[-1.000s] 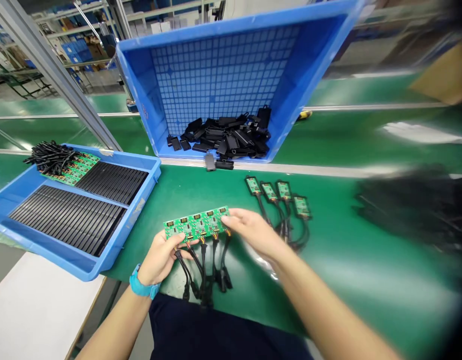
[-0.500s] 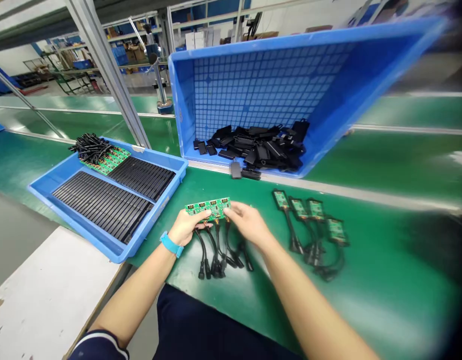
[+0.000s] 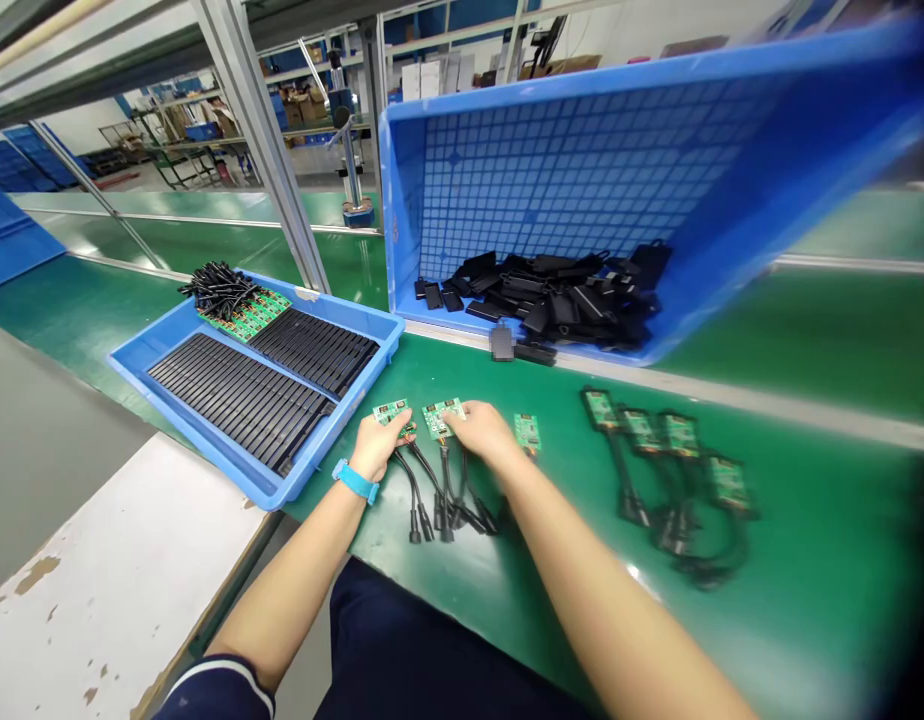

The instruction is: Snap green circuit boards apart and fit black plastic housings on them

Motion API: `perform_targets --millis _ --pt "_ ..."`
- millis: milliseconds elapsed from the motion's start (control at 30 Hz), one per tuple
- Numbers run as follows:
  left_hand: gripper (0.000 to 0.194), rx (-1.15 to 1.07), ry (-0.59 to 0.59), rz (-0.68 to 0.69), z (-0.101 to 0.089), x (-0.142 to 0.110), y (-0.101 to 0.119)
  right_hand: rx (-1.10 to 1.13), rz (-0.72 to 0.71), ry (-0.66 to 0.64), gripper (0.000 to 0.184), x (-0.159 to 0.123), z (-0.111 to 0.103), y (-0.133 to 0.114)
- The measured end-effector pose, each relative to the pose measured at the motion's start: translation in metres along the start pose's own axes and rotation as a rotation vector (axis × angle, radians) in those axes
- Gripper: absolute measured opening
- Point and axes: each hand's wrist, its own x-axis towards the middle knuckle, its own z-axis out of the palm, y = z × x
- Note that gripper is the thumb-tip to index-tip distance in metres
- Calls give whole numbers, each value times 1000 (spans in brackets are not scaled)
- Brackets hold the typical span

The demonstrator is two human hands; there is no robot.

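My left hand [image 3: 376,446] pinches a small green circuit board piece [image 3: 394,412] with a black cable hanging from it. My right hand [image 3: 483,432] grips a longer green board strip [image 3: 442,413], also trailing black cables [image 3: 447,505]. The two pieces are apart with a gap between them. One single green board [image 3: 527,431] lies on the green mat just right of my right hand. Further right, several separated boards with cables [image 3: 668,450] lie in a row.
A tilted blue crate [image 3: 582,160] behind holds black plastic housings [image 3: 559,295]; two more lie on the mat [image 3: 518,347]. A shallow blue tray [image 3: 229,455] at left holds black strips, green boards [image 3: 248,315] and black cables. A metal post [image 3: 263,140] rises behind it.
The green board strip, whole a second ago, is now broken into separate pieces: one in my left hand, one in my right, one lying on the mat. The view has shifted left.
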Motion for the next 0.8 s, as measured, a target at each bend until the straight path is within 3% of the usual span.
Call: perform_targets --millis 133,233,400,533,667,800 --pt "14 -40 -54 -44 -7 2 -2 -70 101 -62 28 14 2 -11" --pt "16 -89 -81 -43 -14 -1 -3 -84 119 -7 25 15 8 -19" --pt "20 -140 -158 -35 -25 -13 -2 -40 -17 142 15 -4 11 -28" --pt "24 -109 -217 17 -33 -23 5 75 -181 252 27 -30 11 -32" --pt "25 11 -126 98 -32 -26 4 254 -295 154 31 -55 25 -37" --pt "25 185 59 194 -28 -20 -5 449 -275 224 31 -71 41 -45"
